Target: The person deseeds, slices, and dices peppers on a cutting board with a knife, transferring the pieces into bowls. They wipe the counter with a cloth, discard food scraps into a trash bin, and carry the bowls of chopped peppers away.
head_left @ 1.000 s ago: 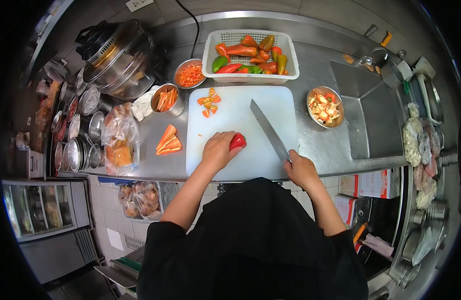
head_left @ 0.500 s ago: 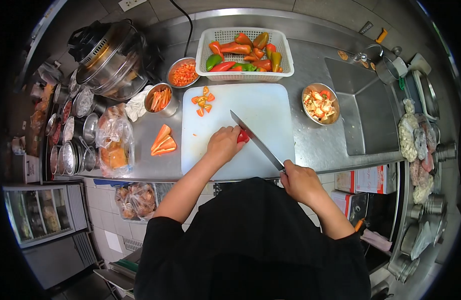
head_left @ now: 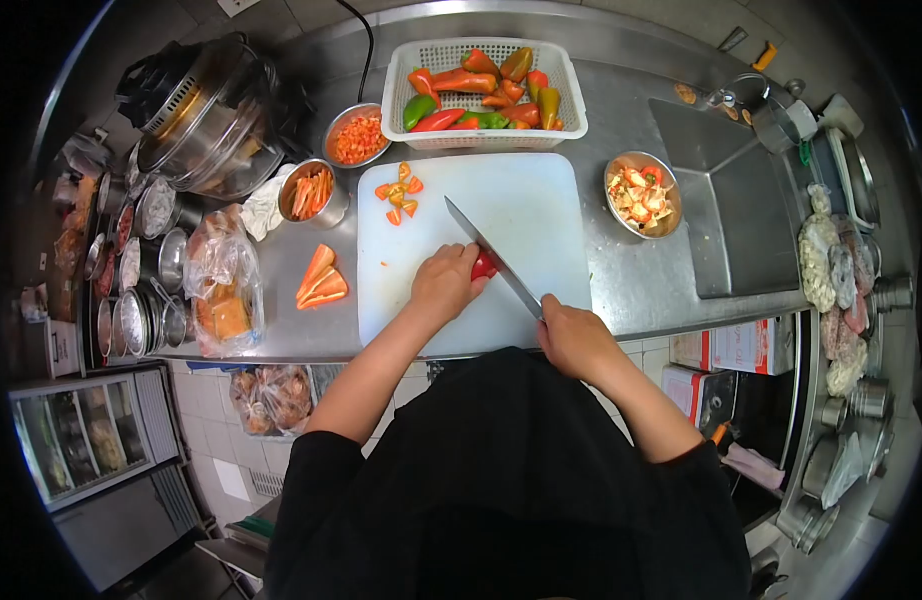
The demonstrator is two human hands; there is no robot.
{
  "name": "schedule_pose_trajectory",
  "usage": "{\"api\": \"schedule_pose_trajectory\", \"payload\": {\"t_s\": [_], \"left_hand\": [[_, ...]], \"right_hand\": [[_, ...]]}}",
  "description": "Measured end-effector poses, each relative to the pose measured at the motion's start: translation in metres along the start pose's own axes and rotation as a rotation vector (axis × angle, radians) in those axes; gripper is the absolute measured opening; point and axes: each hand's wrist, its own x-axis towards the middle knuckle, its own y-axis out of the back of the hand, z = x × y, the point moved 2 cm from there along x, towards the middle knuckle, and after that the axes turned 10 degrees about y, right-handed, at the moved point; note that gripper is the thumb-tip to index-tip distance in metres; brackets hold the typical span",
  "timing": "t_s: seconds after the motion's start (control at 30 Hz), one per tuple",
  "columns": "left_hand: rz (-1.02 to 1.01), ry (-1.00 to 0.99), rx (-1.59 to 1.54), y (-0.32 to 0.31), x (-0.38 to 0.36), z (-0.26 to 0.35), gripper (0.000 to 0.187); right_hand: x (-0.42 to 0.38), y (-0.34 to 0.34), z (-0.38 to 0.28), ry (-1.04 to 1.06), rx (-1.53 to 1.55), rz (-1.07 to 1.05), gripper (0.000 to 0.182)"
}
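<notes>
My left hand [head_left: 446, 283] is closed on a red pepper [head_left: 484, 265], pressing it to the white cutting board [head_left: 531, 200]. Most of the pepper is covered by my fingers. In my right hand [head_left: 578, 338] is the handle of a long kitchen knife [head_left: 496, 260]; its blade slants up and left across the board, right beside the pepper. Several small orange pepper pieces [head_left: 398, 192] lie at the board's upper left. Larger orange pepper pieces [head_left: 321, 278] rest on the steel counter left of the board.
Behind the board stands a white plastic basket [head_left: 396, 105] of whole peppers. Metal containers hold pepper strips [head_left: 309, 192] and diced pepper [head_left: 361, 138]. A bowl of pepper trimmings [head_left: 641, 197] sits right of the board, before the sink [head_left: 736, 240]. A plastic bag [head_left: 224, 285] lies left.
The knife and my right hand have shifted slightly left, bringing the blade closer to my left fingers. My left hand still holds the pepper. The whole view has shifted a little.
</notes>
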Motion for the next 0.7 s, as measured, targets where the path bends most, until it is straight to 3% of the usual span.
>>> {"api": "schedule_pose_trajectory", "payload": {"t_s": [0.3, 0.47, 0.5, 0.57, 0.7], "left_hand": [[-0.015, -0.027, -0.020, -0.001, 0.002, -0.002, 0.047], [-0.192, 0.030, 0.037, 0.013, -0.001, 0.000, 0.053], [-0.180, 0.033, 0.040, 0.017, -0.002, -0.003, 0.053], [0.013, -0.195, 0.160, 0.026, -0.015, -0.008, 0.056], [0.027, -0.013, 0.052, 0.053, -0.034, -0.009, 0.054]], "right_hand": [[0.069, -0.032, 0.014, -0.025, 0.104, -0.032, 0.021], [0.074, -0.041, 0.033, -0.078, 0.145, -0.001, 0.029], [0.071, -0.037, 0.036, -0.068, 0.140, 0.003, 0.029], [0.058, -0.036, 0.041, -0.101, 0.248, 0.009, 0.031], [0.026, -0.023, 0.044, -0.134, 0.313, -0.053, 0.029]]}}
